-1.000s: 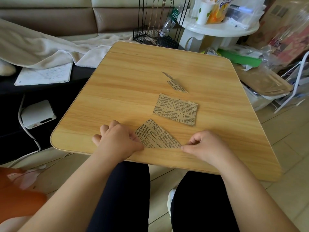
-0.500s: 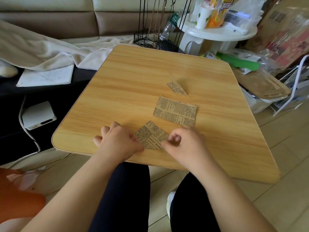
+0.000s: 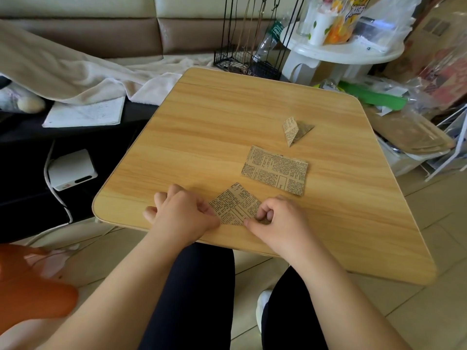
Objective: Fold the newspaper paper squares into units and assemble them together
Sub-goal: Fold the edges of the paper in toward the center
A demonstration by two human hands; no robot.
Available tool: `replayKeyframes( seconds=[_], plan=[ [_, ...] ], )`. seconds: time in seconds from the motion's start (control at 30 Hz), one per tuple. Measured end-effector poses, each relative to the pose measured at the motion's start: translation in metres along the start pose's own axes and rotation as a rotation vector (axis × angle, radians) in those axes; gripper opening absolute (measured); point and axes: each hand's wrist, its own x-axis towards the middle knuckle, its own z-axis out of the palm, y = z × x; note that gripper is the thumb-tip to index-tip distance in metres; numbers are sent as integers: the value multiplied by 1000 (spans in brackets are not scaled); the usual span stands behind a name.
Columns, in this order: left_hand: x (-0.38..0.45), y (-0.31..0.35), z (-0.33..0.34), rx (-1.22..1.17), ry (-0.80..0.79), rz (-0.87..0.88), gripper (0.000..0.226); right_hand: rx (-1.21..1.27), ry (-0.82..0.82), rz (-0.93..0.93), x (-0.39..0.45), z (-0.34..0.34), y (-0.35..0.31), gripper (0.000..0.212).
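Since a second ago the right hand (image 3: 280,221) has travelled leftward along the near edge of the paper, folding its right corner inward, so the piece now looks shorter and more pointed than before; the left hand (image 3: 183,214) has stayed planted on its left end.

The left hand is curled into a loose fist, fingertips pressing down on the left corner of the folded newspaper piece (image 3: 236,205), which lies flat on the wooden table (image 3: 214,137) near its front edge. The right hand is also curled nearly closed, thumb and forefinger pinching the paper's right corner; the flap it grips is mostly covered by the fingers, so the exact shape of the fold there cannot be made out. The paper's left tip is likewise hidden under the left knuckles.

Beyond the hands, a little to the right, lies a flat newspaper rectangle (image 3: 275,170), untouched and apart from the piece being worked. Farther back and right again sits one finished folded unit (image 3: 295,130), its flaps standing slightly up off the tabletop. The print on all of them is too small to read.

Counted: three newspaper pieces on the table, one held, one flat, one folded; two hands, both on the same piece.
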Motion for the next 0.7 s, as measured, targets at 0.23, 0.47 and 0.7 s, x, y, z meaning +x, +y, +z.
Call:
replayKeyframes(
  seconds=[0.23,0.47,0.7],
  plan=[
    [0,-4,-4,-28,-15,4,6,-52,-40,-23,-3,-5,-2,29],
    [-5,-18,-6,-99,79,108,20,-127,-6,-271,-17,8,-9,31],
    [-10,-33,-9,-320,169,571,24,-146,-198,-495,-38,0,8,32]
  ],
)
